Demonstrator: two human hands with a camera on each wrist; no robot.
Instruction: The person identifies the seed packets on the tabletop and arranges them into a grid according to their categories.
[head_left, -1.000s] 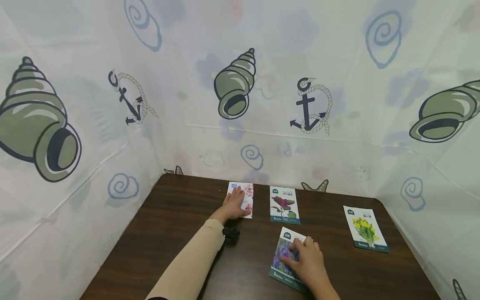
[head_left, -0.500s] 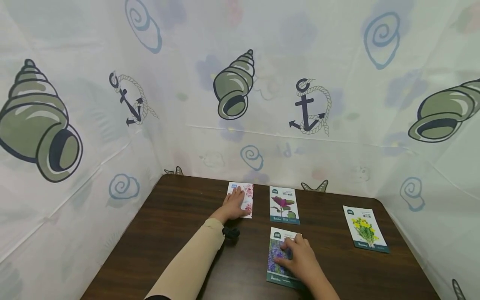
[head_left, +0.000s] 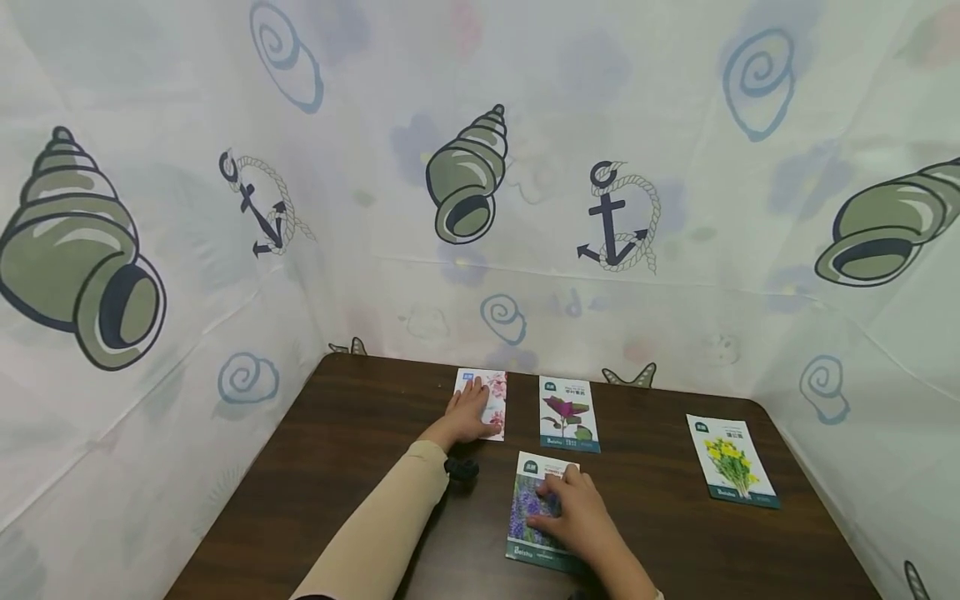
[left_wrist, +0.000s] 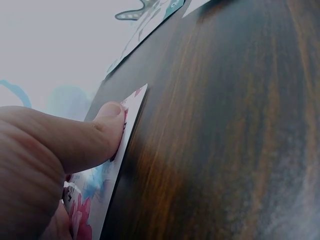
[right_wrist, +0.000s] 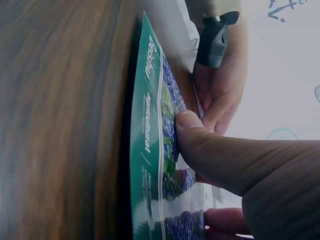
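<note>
My left hand (head_left: 467,414) lies with spread fingers on a white packet with pink blossoms (head_left: 495,400), near the table's back edge. The left wrist view shows the thumb on that packet's (left_wrist: 134,102) face. At the front, my right hand (head_left: 581,512) rests its fingertips and thumb on a packet with purple flowers (head_left: 525,508), fingers bent and thumb apart. In the right wrist view the thumb touches the printed face of this packet (right_wrist: 170,100), which lies flat. The hand covers its right part.
A packet with a dark pink flower (head_left: 568,414) lies right of the blossom packet. Farther right lies a packet with yellow flowers (head_left: 733,461). The brown wooden table (head_left: 337,467) is enclosed by a white patterned cloth (head_left: 360,292) at the back and sides.
My right hand and the purple-flower packet beneath it have slid left across the table, and the packet has turned slightly. My left hand has stayed on the blossom packet.
</note>
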